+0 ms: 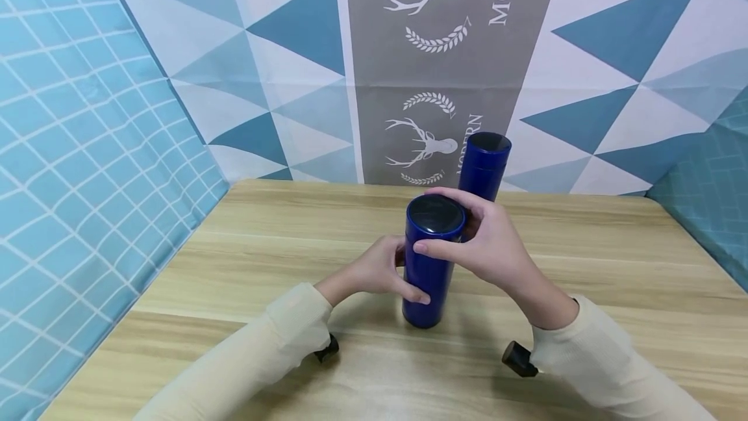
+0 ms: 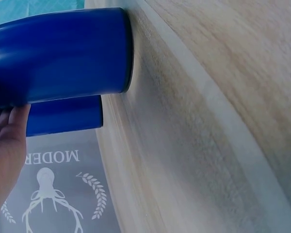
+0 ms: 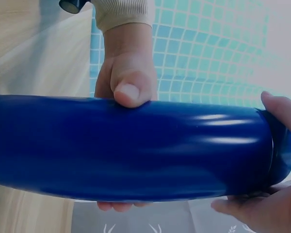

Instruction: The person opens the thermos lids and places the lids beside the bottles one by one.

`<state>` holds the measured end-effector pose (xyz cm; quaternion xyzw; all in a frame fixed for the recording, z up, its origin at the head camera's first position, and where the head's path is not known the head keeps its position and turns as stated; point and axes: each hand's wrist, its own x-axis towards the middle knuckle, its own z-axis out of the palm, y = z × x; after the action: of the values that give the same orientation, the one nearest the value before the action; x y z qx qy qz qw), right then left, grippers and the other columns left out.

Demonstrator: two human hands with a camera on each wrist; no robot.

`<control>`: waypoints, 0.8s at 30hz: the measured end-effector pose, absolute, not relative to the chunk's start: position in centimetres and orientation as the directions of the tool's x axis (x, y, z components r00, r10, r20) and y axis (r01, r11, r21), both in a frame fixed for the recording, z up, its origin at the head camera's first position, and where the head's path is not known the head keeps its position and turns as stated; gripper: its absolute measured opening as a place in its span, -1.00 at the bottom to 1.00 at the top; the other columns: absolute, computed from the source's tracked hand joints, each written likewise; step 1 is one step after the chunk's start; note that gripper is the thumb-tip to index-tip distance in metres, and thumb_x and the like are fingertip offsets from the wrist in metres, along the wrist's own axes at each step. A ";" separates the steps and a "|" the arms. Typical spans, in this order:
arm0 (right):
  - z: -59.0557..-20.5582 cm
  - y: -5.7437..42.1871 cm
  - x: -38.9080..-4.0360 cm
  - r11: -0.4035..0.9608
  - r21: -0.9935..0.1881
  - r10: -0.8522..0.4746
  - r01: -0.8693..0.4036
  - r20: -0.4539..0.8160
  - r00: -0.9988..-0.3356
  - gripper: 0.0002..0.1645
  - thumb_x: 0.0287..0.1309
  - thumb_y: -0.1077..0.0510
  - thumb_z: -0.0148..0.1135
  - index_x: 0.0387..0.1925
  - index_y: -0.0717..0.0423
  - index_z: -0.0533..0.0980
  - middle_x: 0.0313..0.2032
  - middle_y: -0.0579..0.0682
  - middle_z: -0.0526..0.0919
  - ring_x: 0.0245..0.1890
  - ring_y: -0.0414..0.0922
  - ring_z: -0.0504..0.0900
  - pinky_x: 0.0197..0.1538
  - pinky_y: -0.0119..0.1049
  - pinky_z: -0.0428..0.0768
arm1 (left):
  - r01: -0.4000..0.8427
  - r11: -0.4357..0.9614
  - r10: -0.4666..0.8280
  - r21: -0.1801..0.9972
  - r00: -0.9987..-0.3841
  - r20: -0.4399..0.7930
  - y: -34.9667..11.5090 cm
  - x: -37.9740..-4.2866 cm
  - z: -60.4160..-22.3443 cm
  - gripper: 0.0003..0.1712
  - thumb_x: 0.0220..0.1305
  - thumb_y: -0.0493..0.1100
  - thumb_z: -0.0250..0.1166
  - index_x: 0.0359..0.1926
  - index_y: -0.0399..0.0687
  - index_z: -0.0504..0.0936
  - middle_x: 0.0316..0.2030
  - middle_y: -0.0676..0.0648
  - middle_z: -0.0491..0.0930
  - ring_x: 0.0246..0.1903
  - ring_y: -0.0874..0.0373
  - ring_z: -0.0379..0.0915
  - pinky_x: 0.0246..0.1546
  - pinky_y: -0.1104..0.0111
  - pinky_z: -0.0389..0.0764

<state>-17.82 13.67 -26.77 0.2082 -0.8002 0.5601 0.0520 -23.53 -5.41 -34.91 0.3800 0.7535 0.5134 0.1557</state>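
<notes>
A shiny blue thermos bottle (image 1: 423,278) with a dark, glossy lid top stands upright between both hands, its base close over the wooden table. Partway up its body, my left hand (image 1: 382,268) grips it from the left, thumb across the front; the right wrist view shows that thumb and the fingertips on opposite sides of the bottle (image 3: 184,150). My right hand (image 1: 487,236) holds the lid end from the right, thumb in front and fingers reaching behind. A seam below the lid (image 3: 283,155) shows in the right wrist view.
Behind the right hand stands a second blue thermos bottle (image 1: 480,171), its lower part hidden. The wood-grain table (image 1: 280,213) ends at a patterned backdrop (image 1: 310,109) with deer heads and triangles. A blue tiled-pattern sheet (image 1: 87,148) rises along the left side.
</notes>
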 end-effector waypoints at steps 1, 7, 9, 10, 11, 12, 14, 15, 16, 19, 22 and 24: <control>-26.8 13.7 -17.9 0.285 -0.875 -0.282 -0.391 0.314 -0.907 -0.24 -0.13 0.19 0.52 0.19 0.02 0.45 0.05 0.18 0.63 -0.02 0.08 0.66 -0.02 -0.41 0.64 | 0.410 0.187 0.731 0.893 -0.665 0.152 -5.4 -23.5 -34.9 -0.28 -0.25 -0.37 0.55 0.06 -0.25 0.52 -0.03 -0.24 0.66 -0.12 0.30 0.62 0.02 0.42 0.63; -26.8 14.1 -18.2 0.262 -0.884 -0.316 -0.387 0.300 -0.900 -0.23 -0.12 0.20 0.52 0.20 0.02 0.44 0.08 0.18 0.61 0.00 0.06 0.66 0.00 -0.38 0.64 | 0.412 0.195 0.730 0.890 -0.667 0.149 -5.5 -23.6 -35.0 -0.30 -0.26 -0.37 0.56 0.03 -0.25 0.53 -0.07 -0.24 0.68 -0.17 0.33 0.62 -0.01 0.42 0.64; -26.8 14.2 -18.3 0.249 -0.889 -0.324 -0.384 0.298 -0.898 -0.23 -0.11 0.21 0.51 0.20 0.02 0.44 0.09 0.19 0.61 0.00 0.05 0.66 0.01 -0.38 0.64 | 0.416 0.194 0.733 0.888 -0.664 0.151 -5.5 -23.6 -34.9 -0.30 -0.25 -0.36 0.56 0.03 -0.26 0.53 -0.06 -0.24 0.68 -0.16 0.32 0.62 -0.01 0.43 0.64; -26.8 14.3 -18.4 0.238 -0.892 -0.331 -0.384 0.297 -0.896 -0.23 -0.11 0.22 0.51 0.21 0.03 0.44 0.09 0.20 0.60 0.00 0.04 0.66 0.01 -0.38 0.64 | 0.418 0.195 0.733 0.887 -0.663 0.152 -5.4 -23.6 -34.9 -0.30 -0.25 -0.36 0.56 0.03 -0.25 0.53 -0.06 -0.23 0.68 -0.16 0.32 0.62 -0.01 0.43 0.64; -26.8 14.3 -18.4 0.231 -0.893 -0.337 -0.385 0.298 -0.893 -0.23 -0.12 0.23 0.51 0.20 0.03 0.44 0.10 0.21 0.60 -0.01 0.03 0.66 0.02 -0.38 0.64 | 0.418 0.197 0.732 0.887 -0.665 0.150 -5.4 -23.6 -34.8 -0.30 -0.26 -0.36 0.56 0.03 -0.25 0.53 -0.06 -0.23 0.68 -0.16 0.32 0.62 -0.01 0.43 0.64; -26.8 14.4 -18.5 0.223 -0.895 -0.346 -0.388 0.299 -0.889 -0.23 -0.12 0.24 0.51 0.20 0.03 0.44 0.10 0.22 0.59 -0.01 0.03 0.66 0.02 -0.38 0.64 | 0.417 0.199 0.732 0.887 -0.665 0.148 -5.4 -23.6 -34.8 -0.30 -0.26 -0.36 0.56 0.03 -0.25 0.53 -0.06 -0.23 0.68 -0.16 0.31 0.62 -0.01 0.43 0.64; -26.7 14.5 -18.7 0.209 -0.896 -0.365 -0.391 0.299 -0.882 -0.23 -0.12 0.26 0.50 0.20 0.04 0.44 0.10 0.23 0.59 -0.01 0.01 0.67 0.03 -0.37 0.64 | 0.414 0.205 0.731 0.887 -0.667 0.143 -5.3 -23.6 -34.8 -0.30 -0.26 -0.36 0.57 0.03 -0.25 0.53 -0.06 -0.23 0.68 -0.16 0.31 0.63 -0.01 0.43 0.64; -26.7 14.6 -18.7 0.205 -0.896 -0.373 -0.394 0.300 -0.878 -0.23 -0.12 0.26 0.50 0.20 0.05 0.44 0.09 0.24 0.60 -0.02 0.00 0.67 0.03 -0.36 0.64 | 0.412 0.206 0.731 0.887 -0.668 0.140 -5.3 -23.7 -34.7 -0.30 -0.26 -0.36 0.57 0.03 -0.25 0.54 -0.06 -0.23 0.68 -0.15 0.31 0.63 -0.01 0.43 0.64; -26.6 14.6 -18.8 0.203 -0.895 -0.382 -0.396 0.300 -0.874 -0.24 -0.12 0.27 0.50 0.20 0.06 0.44 0.09 0.24 0.60 -0.03 -0.01 0.68 0.03 -0.36 0.64 | 0.408 0.208 0.730 0.889 -0.670 0.137 -5.3 -23.7 -34.7 -0.30 -0.26 -0.36 0.57 0.03 -0.25 0.54 -0.06 -0.23 0.68 -0.15 0.31 0.63 -0.01 0.42 0.64; -26.5 14.8 -19.0 0.206 -0.892 -0.408 -0.404 0.297 -0.863 -0.24 -0.12 0.27 0.49 0.19 0.07 0.44 0.07 0.25 0.61 -0.04 -0.03 0.68 0.02 -0.33 0.65 | 0.402 0.214 0.726 0.890 -0.675 0.130 -5.2 -23.7 -34.7 -0.30 -0.27 -0.37 0.57 0.02 -0.25 0.54 -0.06 -0.23 0.68 -0.17 0.32 0.63 -0.02 0.41 0.65; -26.4 14.9 -19.2 0.208 -0.887 -0.432 -0.412 0.295 -0.852 -0.24 -0.12 0.27 0.49 0.20 0.07 0.43 0.06 0.25 0.61 -0.04 -0.02 0.69 0.01 -0.31 0.66 | 0.403 0.215 0.723 0.890 -0.678 0.133 -5.2 -23.7 -34.7 -0.32 -0.28 -0.38 0.57 0.00 -0.26 0.55 -0.08 -0.24 0.69 -0.18 0.35 0.62 -0.02 0.39 0.65; -26.5 15.1 -19.4 0.200 -0.882 -0.454 -0.426 0.302 -0.838 -0.23 -0.12 0.27 0.49 0.20 0.09 0.43 0.07 0.26 0.61 -0.03 0.02 0.68 0.01 -0.29 0.66 | 0.406 0.213 0.723 0.889 -0.677 0.136 -5.2 -23.6 -34.8 -0.32 -0.28 -0.38 0.57 -0.01 -0.27 0.55 -0.09 -0.25 0.69 -0.19 0.37 0.62 -0.02 0.39 0.65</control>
<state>-19.39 15.07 -26.46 0.2842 -0.7744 0.5651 -0.0125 -23.63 -5.23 -34.77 0.3698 0.7629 0.5066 0.1565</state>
